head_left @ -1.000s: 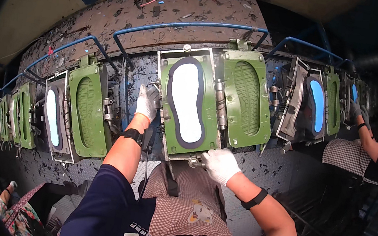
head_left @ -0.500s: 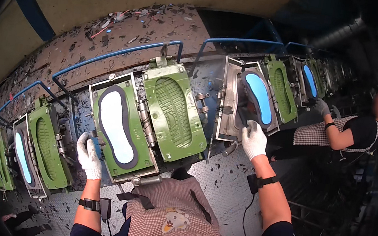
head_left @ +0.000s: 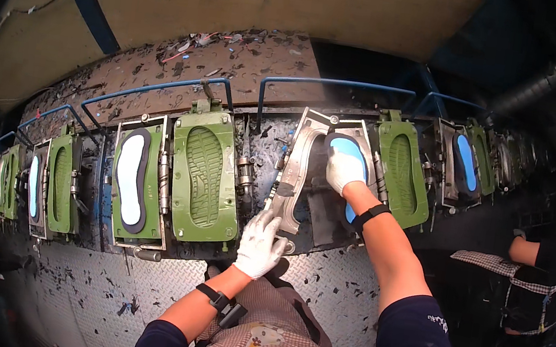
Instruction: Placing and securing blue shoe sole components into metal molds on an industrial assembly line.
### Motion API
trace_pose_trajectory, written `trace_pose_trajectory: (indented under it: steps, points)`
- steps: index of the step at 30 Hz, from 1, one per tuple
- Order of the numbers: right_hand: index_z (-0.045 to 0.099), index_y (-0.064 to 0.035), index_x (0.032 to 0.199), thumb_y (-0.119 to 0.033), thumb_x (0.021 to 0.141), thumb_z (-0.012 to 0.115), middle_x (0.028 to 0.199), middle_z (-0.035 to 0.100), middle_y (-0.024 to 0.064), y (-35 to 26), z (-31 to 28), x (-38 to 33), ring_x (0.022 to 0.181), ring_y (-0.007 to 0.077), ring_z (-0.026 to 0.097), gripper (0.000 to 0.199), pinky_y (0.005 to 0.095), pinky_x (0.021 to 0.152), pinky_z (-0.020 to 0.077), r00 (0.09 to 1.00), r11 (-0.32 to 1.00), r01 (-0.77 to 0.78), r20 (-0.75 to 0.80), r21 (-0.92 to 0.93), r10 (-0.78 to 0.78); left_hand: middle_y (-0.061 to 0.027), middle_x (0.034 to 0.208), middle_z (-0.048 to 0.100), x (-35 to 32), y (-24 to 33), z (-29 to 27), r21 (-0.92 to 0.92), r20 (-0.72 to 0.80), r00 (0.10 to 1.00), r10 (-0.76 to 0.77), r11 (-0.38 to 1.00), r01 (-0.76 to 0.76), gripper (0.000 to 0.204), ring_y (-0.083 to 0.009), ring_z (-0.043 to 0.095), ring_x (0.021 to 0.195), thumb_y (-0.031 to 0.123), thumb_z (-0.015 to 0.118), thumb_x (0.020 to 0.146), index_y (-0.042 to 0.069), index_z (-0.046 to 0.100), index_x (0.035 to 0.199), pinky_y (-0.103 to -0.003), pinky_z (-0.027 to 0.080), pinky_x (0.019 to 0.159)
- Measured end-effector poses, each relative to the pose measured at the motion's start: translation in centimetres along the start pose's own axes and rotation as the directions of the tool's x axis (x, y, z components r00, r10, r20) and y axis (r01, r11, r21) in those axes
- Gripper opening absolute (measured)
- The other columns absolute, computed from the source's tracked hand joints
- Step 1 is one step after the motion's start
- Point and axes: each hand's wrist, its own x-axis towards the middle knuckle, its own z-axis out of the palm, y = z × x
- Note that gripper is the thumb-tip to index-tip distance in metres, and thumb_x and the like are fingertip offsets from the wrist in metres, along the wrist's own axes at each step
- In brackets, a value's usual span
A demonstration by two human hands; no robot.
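A shoe sole with a blue face and dark rim (head_left: pixel 353 148) lies in a bare-metal mould half (head_left: pixel 303 150), right of centre. My right hand (head_left: pixel 344 170), in a white knitted glove, is over the sole's upper part, its fingers curled at the left edge and partly hidden. A dark flat piece (head_left: pixel 326 215) shows beside the sole's lower part. At the mould's lower left corner, my left hand (head_left: pixel 260 247), gloved alike, touches the metal frame with fingers apart. Hinged to this mould is a green half (head_left: pixel 401 172) with a tread-patterned hollow.
To the left, a white-faced sole (head_left: pixel 129 171) lies in another open mould beside its green half (head_left: pixel 206 178). More open moulds line both sides. Blue rails (head_left: pixel 339 83) run behind them, with scraps on a brown board (head_left: pixel 236 63). A co-worker (head_left: pixel 538 278) stands at right.
My view has shifted right along the moulds. My right hand has moved onto the blue-faced sole; my left hand has moved from beside the white-faced sole's mould to the metal mould's corner.
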Motion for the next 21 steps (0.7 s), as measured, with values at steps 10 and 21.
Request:
trace_pose_trajectory:
  steps: [10, 21]
  points:
    - [0.067, -0.0011, 0.114, -0.02, 0.093, 0.054, 0.096, 0.072, 0.0281, 2.4, -0.1, 0.3, 0.09, 0.0463, 0.071, 0.031, 0.052, 0.082, 0.057, 1.0, 0.979, 0.027, -0.01, 0.2, -0.026, -0.0325, 0.144, 0.055, 4.3, 5.8, 4.8, -0.092, 0.219, 0.644, -0.733, 0.641, 0.762, 0.08, -0.0457, 0.059, 0.129, 0.029, 0.066, 0.091, -0.006, 0.033, 0.155, -0.045, 0.047, 0.111]
    - [0.064, -0.0006, 0.124, 0.0, 0.093, 0.064, 0.104, 0.073, 0.0174, 4.3, -16.4, -4.2, 0.099, 0.0371, 0.07, 0.032, 0.0437, 0.09, 0.0553, 0.761, 0.765, 0.437, -0.648, 0.474, -0.032, -0.0331, 0.157, 0.038, 5.0, 11.7, 13.1, -0.275, 0.378, 0.473, -0.796, 0.391, 0.878, 0.124, -0.0425, 0.043, 0.145, 0.038, 0.09, 0.075, -0.008, 0.012, 0.16, -0.042, 0.038, 0.12]
